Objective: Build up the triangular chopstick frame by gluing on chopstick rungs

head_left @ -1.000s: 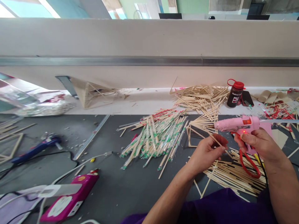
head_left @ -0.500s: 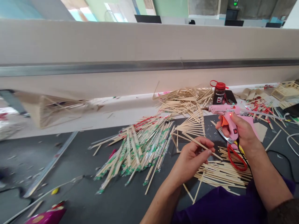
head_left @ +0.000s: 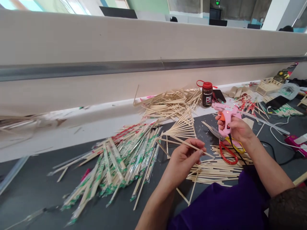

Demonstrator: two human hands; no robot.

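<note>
My left hand [head_left: 182, 159] pinches a thin wooden stick [head_left: 209, 155] between thumb and fingers. The far end of this stick meets a stick framework [head_left: 183, 127], whose rods fan out from one corner; I cannot tell whether they are joined. In my right hand [head_left: 240, 127] is a pink hot glue gun [head_left: 227, 111], gripped by its handle with fingers near the orange trigger. A clear glue stick [head_left: 266, 120] juts from its back, and its nozzle points left. Scissors [head_left: 227, 153] with red and yellow handles lie below the gun.
Loose sticks [head_left: 216, 172] lie under my hands. Wrapped chopsticks [head_left: 124, 163] spread to the left, and a stick pile [head_left: 170, 102] lies by the partition [head_left: 96, 41]. A red-capped bottle [head_left: 207, 95], a phone [head_left: 277, 102] and white cables [head_left: 273, 131] are at the right.
The view has turned to the right, showing more of the table's right side. The glue gun stays in my right hand, tilted slightly differently; my left hand keeps its pinch on the stick.
</note>
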